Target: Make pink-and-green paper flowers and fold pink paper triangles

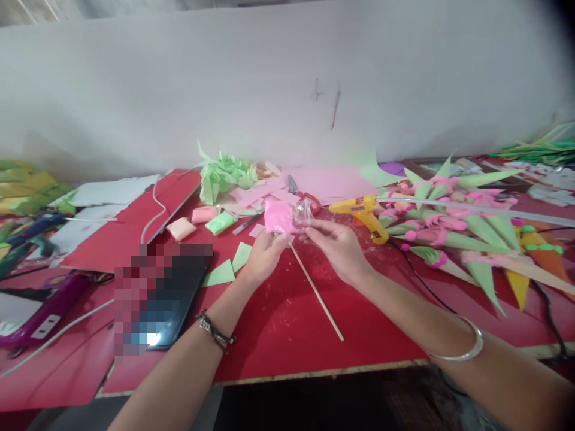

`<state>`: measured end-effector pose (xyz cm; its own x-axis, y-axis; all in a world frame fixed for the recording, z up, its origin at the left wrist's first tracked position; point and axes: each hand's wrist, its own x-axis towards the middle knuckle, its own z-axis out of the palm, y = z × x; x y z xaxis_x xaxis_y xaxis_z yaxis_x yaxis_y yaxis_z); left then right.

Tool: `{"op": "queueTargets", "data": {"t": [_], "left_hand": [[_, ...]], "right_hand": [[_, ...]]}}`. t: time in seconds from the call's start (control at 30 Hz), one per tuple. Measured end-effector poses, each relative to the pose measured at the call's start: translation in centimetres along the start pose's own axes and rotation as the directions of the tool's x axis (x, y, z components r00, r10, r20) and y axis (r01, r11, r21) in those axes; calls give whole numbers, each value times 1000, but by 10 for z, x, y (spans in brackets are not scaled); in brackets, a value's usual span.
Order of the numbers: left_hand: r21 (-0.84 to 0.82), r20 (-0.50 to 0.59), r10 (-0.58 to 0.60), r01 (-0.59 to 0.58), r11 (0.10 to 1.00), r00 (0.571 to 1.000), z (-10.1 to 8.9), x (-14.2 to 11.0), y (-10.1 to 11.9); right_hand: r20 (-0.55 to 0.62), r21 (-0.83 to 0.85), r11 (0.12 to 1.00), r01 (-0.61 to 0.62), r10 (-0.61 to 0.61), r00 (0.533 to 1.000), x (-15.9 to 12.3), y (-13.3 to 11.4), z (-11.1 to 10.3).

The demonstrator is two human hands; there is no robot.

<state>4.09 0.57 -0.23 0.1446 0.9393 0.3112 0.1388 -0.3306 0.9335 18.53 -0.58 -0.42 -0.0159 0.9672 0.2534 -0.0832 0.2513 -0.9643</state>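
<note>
Between my hands is a pink packet of soft clay (279, 216) in clear plastic, held above the red table. My left hand (266, 257) grips its lower edge, thumb on top. My right hand (338, 246) pinches the clear plastic end (306, 211) at the packet's right side. A thin wooden stick (317, 291) slants down toward me from just under the packet; its upper end is hidden near my hands. Behind the packet lie scissors with red handles (311, 202). A yellow glue gun (363, 212) rests right of my right hand.
Green, peach and pink clay packets (221, 222) lie to the left, near green paper squares (220, 273). A dark phone (179, 299) lies beside my left forearm. Paper cones with pink trim (442, 233) pile up at right. A purple power strip (49, 308) sits far left.
</note>
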Motion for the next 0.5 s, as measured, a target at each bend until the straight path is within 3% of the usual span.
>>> {"op": "queueTargets", "data": {"t": [0.13, 0.23, 0.5], "left_hand": [[2, -118, -117, 119, 993, 986, 1, 1, -2], [24, -104, -117, 121, 992, 988, -1, 3, -6], [34, -68, -91, 94, 995, 993, -3, 4, -7]], "right_hand": [[82, -84, 996, 36, -29, 996, -3, -2, 2], [174, -151, 982, 110, -84, 981, -4, 3, 2], [175, -248, 958, 141, -99, 980, -3, 5, 0]]}}
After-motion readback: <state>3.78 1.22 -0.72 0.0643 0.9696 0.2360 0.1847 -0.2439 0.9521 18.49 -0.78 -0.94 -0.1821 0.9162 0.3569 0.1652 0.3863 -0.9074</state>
